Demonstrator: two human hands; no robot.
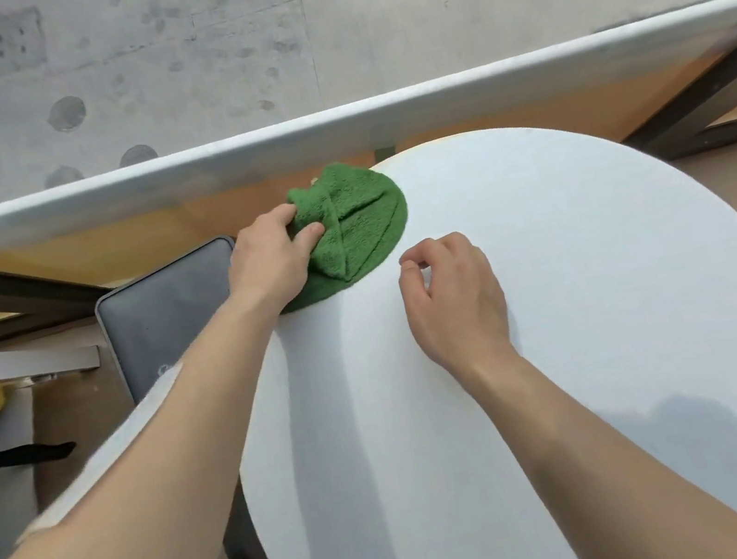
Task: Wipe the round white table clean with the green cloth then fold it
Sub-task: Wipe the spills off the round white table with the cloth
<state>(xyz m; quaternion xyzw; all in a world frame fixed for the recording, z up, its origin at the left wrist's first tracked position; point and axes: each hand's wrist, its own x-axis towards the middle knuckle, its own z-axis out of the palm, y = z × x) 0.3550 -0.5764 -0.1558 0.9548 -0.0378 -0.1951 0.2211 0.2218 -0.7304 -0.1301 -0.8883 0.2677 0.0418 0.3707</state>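
I see the round white table (555, 297) filling the lower right of my view, with a grey chair seat (167, 313) just off its left edge. The green cloth (358, 227) lies bunched at the table's far-left edge, partly overhanging the rim, its long axis running from the near-left up toward the far-right. My left hand (273, 258) pinches a fold of the cloth. My right hand (455, 299) rests on the table near the cloth, fingers loosely curled, holding nothing.
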